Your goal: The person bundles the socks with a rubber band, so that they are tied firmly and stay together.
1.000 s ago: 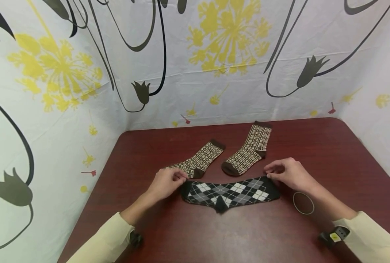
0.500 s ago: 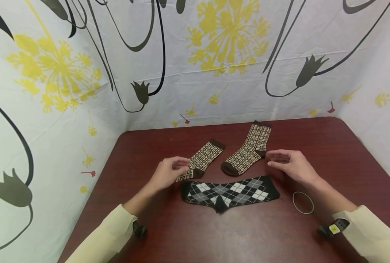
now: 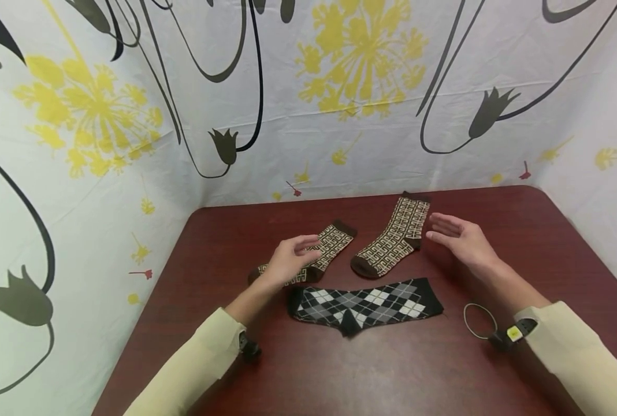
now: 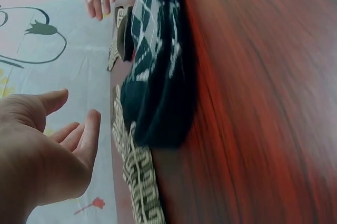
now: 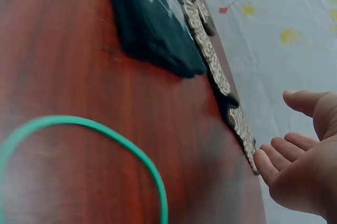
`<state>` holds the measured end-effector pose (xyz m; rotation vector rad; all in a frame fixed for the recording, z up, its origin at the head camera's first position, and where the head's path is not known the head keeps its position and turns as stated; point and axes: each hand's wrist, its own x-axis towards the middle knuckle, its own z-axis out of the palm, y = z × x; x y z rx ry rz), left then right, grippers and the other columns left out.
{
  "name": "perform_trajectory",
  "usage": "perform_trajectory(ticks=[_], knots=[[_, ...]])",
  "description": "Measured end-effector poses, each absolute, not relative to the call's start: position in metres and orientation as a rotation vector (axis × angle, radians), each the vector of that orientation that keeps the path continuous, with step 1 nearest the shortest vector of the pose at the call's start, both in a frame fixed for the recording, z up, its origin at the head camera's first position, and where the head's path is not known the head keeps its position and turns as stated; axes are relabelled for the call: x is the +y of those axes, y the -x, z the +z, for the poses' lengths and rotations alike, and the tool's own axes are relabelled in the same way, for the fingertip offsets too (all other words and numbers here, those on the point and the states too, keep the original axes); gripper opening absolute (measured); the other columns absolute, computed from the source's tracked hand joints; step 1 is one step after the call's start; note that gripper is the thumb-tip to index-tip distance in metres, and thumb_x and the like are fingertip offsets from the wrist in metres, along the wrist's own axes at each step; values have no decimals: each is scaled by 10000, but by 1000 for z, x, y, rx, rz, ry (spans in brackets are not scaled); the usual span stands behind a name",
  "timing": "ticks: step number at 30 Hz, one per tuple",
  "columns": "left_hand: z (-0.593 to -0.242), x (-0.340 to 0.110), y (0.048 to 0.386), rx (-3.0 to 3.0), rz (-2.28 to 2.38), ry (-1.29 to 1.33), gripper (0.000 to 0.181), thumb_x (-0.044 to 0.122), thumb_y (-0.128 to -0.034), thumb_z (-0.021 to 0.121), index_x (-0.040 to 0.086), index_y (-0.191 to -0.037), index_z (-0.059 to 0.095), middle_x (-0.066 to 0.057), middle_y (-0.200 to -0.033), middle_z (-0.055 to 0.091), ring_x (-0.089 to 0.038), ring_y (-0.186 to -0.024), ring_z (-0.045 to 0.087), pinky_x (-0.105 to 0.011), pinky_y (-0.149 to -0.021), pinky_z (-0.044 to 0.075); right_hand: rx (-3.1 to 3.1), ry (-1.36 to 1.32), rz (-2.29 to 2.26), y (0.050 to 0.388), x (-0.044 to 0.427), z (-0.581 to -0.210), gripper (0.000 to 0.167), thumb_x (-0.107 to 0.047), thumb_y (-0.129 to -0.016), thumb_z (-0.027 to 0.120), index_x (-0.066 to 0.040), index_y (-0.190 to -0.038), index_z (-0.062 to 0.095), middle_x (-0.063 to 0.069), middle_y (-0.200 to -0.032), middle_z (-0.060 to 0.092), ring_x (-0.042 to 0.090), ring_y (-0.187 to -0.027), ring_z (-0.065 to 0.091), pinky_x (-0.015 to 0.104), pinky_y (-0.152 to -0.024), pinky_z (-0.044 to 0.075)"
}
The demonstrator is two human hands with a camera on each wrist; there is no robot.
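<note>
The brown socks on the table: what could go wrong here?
The right brown sock lies close to the table's far edge, so a push could slide it off. The left grip hovers by the left brown sock, so a careless brush might rumple it. The green loop lies near the right sleeve, which could drag it along.

Left hand point(image 3: 289, 261) is overlapping brown-and-cream patterned fabric sock point(image 3: 334, 241), contact unclear. Matching brown-and-cream fabric sock point(image 3: 393, 238) is lying just left of right hand point(image 3: 463, 240) fingers. Black-grey-white argyle fabric sock point(image 3: 365, 306) is lying below left fingers; thin pale round band point(image 3: 465, 319), below right fingers.
</note>
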<state>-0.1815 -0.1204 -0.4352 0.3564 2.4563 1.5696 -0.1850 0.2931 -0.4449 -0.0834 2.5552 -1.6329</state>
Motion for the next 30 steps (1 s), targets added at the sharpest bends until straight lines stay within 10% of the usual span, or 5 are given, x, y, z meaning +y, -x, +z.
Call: perform_trajectory(ticks=[10, 30], knots=[[-452, -80, 179, 2410, 1555, -321, 508, 164, -1005, 768, 44, -1474, 616, -115, -1430, 667, -262, -1150, 731, -363, -904, 601, 2606, 6, -1634, 213, 290, -446, 741, -292, -1076, 665, -36, -1667, 297, 209, -1666, 378, 406, -1533, 353, 572, -1169, 380], [-456, -33, 169, 2697, 1164, -310, 437, 257, -989, 795, 72, -1367, 678, -39, -1242, 738, -148, -1016, 735, -333, -892, 576, 2614, -160, -1669, 260, 298, -458, 674, -154, -1096, 598, 7, -1661, 267, 259, -1675, 328, 454, -1537, 316, 604, -1181, 351]])
